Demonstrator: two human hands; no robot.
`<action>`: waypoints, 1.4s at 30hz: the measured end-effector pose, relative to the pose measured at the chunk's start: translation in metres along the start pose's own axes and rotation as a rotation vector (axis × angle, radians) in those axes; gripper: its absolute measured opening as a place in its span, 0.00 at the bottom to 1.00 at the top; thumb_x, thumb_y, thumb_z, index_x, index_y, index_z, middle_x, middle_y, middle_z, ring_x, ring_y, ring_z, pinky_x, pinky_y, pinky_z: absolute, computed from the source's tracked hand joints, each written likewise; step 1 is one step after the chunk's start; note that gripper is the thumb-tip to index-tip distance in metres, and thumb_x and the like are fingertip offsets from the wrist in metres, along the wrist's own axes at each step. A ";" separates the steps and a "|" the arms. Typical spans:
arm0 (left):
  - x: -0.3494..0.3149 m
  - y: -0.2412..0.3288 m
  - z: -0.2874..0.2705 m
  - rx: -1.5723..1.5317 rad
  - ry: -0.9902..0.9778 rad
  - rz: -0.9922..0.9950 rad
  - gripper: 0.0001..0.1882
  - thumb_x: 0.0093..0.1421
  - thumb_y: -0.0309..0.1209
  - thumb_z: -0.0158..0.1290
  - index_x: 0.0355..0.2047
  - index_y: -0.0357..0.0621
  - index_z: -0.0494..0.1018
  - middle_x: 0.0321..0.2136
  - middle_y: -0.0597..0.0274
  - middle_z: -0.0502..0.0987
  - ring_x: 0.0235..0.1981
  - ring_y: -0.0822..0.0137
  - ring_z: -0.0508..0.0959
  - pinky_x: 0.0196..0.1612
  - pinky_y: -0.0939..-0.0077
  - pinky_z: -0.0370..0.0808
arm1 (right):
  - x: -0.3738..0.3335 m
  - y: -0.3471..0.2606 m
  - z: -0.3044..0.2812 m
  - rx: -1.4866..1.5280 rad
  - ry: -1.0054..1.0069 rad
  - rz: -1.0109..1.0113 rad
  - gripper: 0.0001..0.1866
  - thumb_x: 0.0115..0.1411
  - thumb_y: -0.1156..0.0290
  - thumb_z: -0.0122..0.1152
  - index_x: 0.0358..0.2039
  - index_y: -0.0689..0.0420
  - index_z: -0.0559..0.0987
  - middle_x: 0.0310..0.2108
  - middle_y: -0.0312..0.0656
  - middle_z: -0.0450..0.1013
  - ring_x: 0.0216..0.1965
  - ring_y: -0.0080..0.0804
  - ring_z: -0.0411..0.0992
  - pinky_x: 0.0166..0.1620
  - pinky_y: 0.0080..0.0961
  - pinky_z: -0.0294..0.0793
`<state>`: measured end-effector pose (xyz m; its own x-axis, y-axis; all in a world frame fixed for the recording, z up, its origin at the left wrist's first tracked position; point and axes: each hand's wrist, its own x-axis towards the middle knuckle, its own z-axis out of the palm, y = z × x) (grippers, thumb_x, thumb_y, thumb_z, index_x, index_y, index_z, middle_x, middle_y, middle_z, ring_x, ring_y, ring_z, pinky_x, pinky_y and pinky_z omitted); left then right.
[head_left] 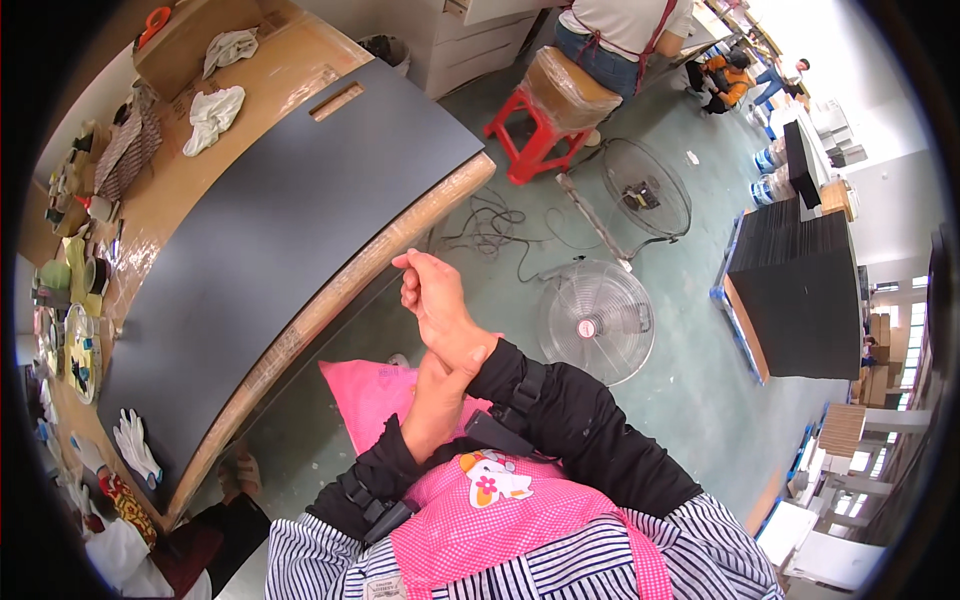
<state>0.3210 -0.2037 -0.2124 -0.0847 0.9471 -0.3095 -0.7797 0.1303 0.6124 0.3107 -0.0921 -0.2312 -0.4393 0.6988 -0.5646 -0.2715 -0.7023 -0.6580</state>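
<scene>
My left hand [432,405] is closed round my right wrist, its thumb lying across the edge of the black sleeve. My right hand [438,298] is held up in front of me with its fingers loosely curled, and no object shows in it. Both forearms wear black sleeves with straps and small black devices. To the left of my hands, a large dark grey panel [285,240] with a slot near its far end lies on the table. A white work glove [136,447] rests at the panel's near left corner. My hands do not touch the panel.
The wrapped table [345,40] holds crumpled white cloths [212,118], tape rolls and tools. Floor fans [597,322], loose cables [492,222] and a red stool [535,135] stand beyond my hands. Stacked black panels [795,295] are at right. Other people are nearby.
</scene>
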 end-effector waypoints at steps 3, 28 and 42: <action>-0.003 0.002 -0.001 0.010 -0.041 0.000 0.26 0.59 0.31 0.55 0.53 0.30 0.60 0.50 0.49 0.69 0.52 0.62 0.71 0.57 0.67 0.67 | 0.000 0.002 -0.001 0.002 0.012 0.032 0.11 0.61 0.65 0.51 0.30 0.60 0.75 0.17 0.29 0.62 0.18 0.18 0.59 0.22 0.17 0.59; -0.001 -0.006 0.005 -0.302 0.117 -0.196 0.25 0.61 0.38 0.42 0.54 0.33 0.60 0.49 0.50 0.71 0.52 0.61 0.71 0.58 0.64 0.64 | -0.001 -0.001 -0.009 0.006 0.083 -0.118 0.12 0.63 0.65 0.50 0.31 0.62 0.74 0.16 0.30 0.61 0.17 0.17 0.57 0.22 0.16 0.56; -0.006 -0.009 0.010 -0.197 0.047 -0.082 0.24 0.52 0.29 0.47 0.50 0.33 0.63 0.46 0.52 0.72 0.49 0.60 0.73 0.56 0.66 0.66 | -0.006 -0.001 -0.002 -0.088 0.035 -0.253 0.14 0.64 0.65 0.48 0.26 0.59 0.75 0.15 0.26 0.60 0.16 0.11 0.54 0.19 0.13 0.52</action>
<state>0.3347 -0.2073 -0.2087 -0.0410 0.9204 -0.3889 -0.8908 0.1426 0.4315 0.3153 -0.0954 -0.2287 -0.3367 0.8559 -0.3925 -0.2931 -0.4914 -0.8201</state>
